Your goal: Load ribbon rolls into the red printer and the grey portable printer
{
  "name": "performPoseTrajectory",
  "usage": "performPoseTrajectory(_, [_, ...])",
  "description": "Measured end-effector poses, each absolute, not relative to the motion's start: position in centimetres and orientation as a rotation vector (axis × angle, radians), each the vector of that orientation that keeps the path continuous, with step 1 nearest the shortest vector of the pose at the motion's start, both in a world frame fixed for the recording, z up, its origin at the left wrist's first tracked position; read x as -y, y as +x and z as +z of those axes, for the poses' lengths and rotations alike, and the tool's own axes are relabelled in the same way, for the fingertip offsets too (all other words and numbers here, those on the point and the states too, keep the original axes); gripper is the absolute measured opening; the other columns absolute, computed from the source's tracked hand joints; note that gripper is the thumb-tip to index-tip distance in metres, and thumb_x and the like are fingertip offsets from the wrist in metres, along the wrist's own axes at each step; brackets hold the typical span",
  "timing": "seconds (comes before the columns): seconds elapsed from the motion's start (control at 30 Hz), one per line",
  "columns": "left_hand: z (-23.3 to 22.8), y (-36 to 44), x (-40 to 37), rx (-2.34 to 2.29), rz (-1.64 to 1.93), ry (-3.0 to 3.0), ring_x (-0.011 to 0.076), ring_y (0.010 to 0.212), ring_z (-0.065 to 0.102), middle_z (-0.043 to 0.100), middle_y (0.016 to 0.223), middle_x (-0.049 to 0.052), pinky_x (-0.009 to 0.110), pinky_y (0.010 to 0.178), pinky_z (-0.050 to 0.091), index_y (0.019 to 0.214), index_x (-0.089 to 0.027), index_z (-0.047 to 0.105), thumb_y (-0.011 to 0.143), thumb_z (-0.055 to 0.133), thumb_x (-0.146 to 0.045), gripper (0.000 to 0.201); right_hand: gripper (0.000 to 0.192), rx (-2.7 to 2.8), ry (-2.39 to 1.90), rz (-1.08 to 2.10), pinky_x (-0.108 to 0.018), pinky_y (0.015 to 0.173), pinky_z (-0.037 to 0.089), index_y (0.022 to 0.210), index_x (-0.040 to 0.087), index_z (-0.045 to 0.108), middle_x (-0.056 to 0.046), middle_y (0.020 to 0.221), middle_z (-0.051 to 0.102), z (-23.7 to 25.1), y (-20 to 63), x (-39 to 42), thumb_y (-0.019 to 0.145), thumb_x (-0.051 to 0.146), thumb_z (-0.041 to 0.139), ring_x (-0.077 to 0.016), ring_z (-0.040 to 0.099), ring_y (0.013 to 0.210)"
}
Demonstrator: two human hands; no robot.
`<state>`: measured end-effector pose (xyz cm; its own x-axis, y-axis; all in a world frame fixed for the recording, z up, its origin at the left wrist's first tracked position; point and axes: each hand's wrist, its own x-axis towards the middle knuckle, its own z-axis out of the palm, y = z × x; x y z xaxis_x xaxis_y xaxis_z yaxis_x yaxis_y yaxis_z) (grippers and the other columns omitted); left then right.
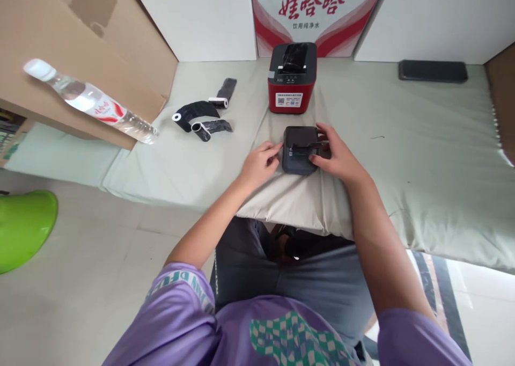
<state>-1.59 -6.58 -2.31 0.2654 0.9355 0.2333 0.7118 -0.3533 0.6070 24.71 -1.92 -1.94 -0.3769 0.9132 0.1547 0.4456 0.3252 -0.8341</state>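
A small black label printer (298, 165) lies on the cloth-covered surface in front of me, with a dark strip (303, 146) across its top. At its left side is my left hand (260, 165), its index fingertip against the casing and the other fingers curled. My right hand (340, 154) is closed round the right side, thumb near the front and index finger at the far corner. Whether the strip's right end is pinched in those fingers is hard to make out. Just behind stands a red and black receipt printer (286, 99) with a dark strip on top.
Several small rolls of dark paper (201, 131) lie to the left, partly unrolled. A clear water bottle (109, 111) stands beside a cardboard box (86, 49). A black oblong case (433, 71) rests at the back right, before white panels (434, 20). A green stool (26, 229) is on the floor.
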Motion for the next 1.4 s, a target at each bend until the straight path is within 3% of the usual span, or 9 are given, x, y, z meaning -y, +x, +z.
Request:
performPoseTrajectory(0.27, [-2.0,-1.4,6.7,-1.572,0.631,2.273,0.0237,0.111,0.072,0.072,0.129,0.015,0.037,0.102,0.058,0.154,-0.011,0.059,0.097,0.042,-0.012,0.059,0.099,1.955,-1.208,0.995,-0.061,0.117,0.049,0.162,0.027,0.036,-0.017,0.162,0.046,-1.8,24.8,2.0,0.075,0.048,0.079,-0.0405,0.056,0.141])
performPoseTrajectory(0.57, [-1.4,-0.9,6.5,-1.616,0.464,2.441,0.0286,0.109,0.073,0.077,0.12,0.013,0.043,0.098,0.057,0.145,-0.014,0.068,0.093,0.046,-0.011,0.056,0.119,1.976,-1.185,0.992,-0.061,0.122,0.047,0.169,0.031,0.026,-0.015,0.158,0.044,-2.9,25.1,1.0,0.071,0.069,0.081,-0.043,0.049,0.146])
performPoseTrajectory(0.97, [-2.0,-0.9,6.7,-1.673,0.657,2.275,0.0233,0.11,0.072,0.077,0.121,0.01,0.035,0.099,0.058,0.149,-0.019,0.066,0.096,0.045,-0.013,0.057,0.119,1.892,-1.184,1.04,-0.06,0.113,0.052,0.168,0.035,0.026,-0.013,0.157,0.045,-3.6,25.3,0.7,0.07,0.071,0.082,-0.0368,0.059,0.129])
performPoseTrajectory(1.2, [-2.0,-1.0,6.8,-1.62,0.731,2.241,0.021,0.106,0.073,0.076,0.119,0.01,0.033,0.097,0.059,0.15,-0.02,0.065,0.097,0.046,-0.013,0.057,0.12,1.907,-1.199,1.063,-0.058,0.116,0.051,0.168,0.034,0.028,-0.014,0.161,0.044,-3.0,25.3,0.9,0.07,0.072,0.083,-0.0366,0.059,0.131])
performPoseTrajectory(1.4, [-1.6,-1.1,6.4,-1.563,0.645,2.178,0.0235,0.107,0.073,0.075,0.123,0.011,0.037,0.097,0.059,0.15,-0.018,0.064,0.096,0.044,-0.011,0.059,0.12,1.929,-1.22,1.046,-0.062,0.116,0.051,0.169,0.031,0.028,-0.015,0.162,0.045,-3.0,25.4,0.8,0.07,0.071,0.083,-0.0407,0.059,0.135])
